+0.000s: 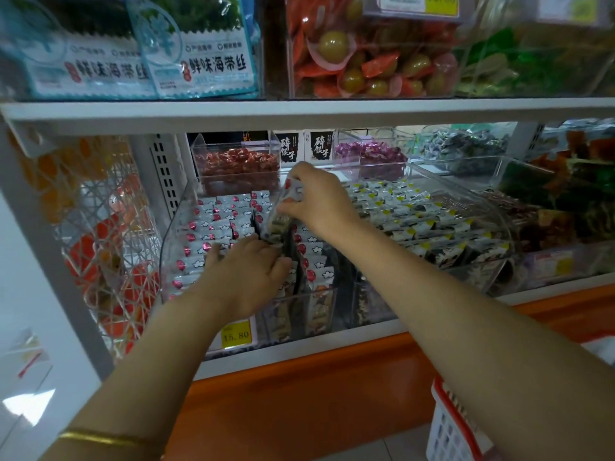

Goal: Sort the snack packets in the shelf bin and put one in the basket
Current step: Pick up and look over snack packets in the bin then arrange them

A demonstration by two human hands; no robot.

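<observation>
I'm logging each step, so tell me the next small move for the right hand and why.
Probably lower the right hand and slot its packets into the dark gap in the bin. It grips a small bunch above the rows, the left hand rests on packets beside that gap, and the basket sits far off at lower right, so tidying likely comes first.

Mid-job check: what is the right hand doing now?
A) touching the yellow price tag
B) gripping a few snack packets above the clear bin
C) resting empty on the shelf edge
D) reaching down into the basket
B: the right hand grips a small bunch of snack packets raised over the clear bin, while the basket sits low at the right.
</observation>
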